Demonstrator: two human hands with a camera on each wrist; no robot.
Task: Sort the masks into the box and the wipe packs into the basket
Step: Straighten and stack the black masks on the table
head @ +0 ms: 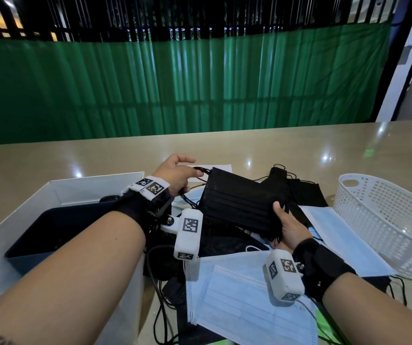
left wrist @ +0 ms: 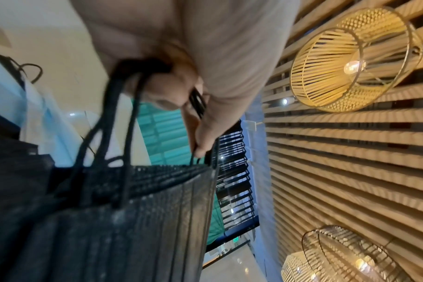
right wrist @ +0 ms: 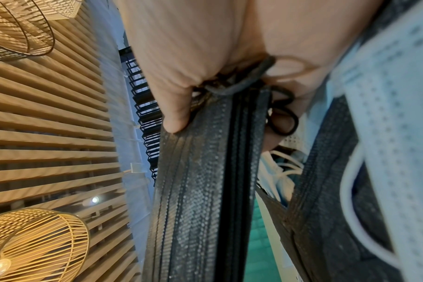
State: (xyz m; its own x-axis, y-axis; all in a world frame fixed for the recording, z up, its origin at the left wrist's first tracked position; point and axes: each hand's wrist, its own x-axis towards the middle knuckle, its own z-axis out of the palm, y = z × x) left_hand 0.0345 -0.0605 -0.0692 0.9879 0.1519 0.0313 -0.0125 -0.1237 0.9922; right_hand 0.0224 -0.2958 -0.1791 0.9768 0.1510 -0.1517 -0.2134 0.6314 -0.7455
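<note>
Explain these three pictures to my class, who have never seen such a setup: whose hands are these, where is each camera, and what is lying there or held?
No machine here: a person wears one camera on the head and one on each wrist. The head view looks down at a glossy beige table. The left hand pinches the ear loops and the right hand grips the end of a stack of black pleated masks. Pale blue masks lie below. An open white box stands left, a white perforated plastic basket right. The wrist views show each grip close up.

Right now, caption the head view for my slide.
Both hands hold a stack of black pleated masks above scattered masks, between white box and white perforated basket.
</note>
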